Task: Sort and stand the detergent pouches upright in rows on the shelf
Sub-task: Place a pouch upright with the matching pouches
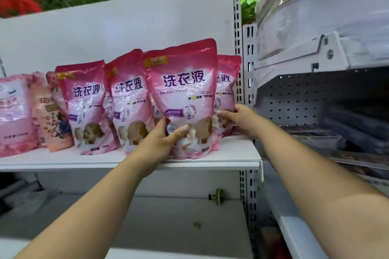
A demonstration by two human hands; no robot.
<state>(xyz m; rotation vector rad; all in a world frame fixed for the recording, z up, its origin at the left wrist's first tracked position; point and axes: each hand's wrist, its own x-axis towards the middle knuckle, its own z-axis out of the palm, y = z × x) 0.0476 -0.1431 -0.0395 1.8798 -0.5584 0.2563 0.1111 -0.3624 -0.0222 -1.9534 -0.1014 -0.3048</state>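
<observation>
Four matching pink pouches stand upright on the white shelf [235, 149]. The left hand [162, 139] grips the front pouch [183, 94] near the shelf's front edge; the right hand [240, 120] holds the rear pouch [226, 90] against the slotted post [237, 27]. Three paler packs [19, 111] sit left.

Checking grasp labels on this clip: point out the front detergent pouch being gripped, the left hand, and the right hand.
Front detergent pouch [185, 82]: head view, on its printed front panel.
Left hand [162, 139]: head view, on the back of the hand.
Right hand [242, 118]: head view, on the back of the hand.
</observation>
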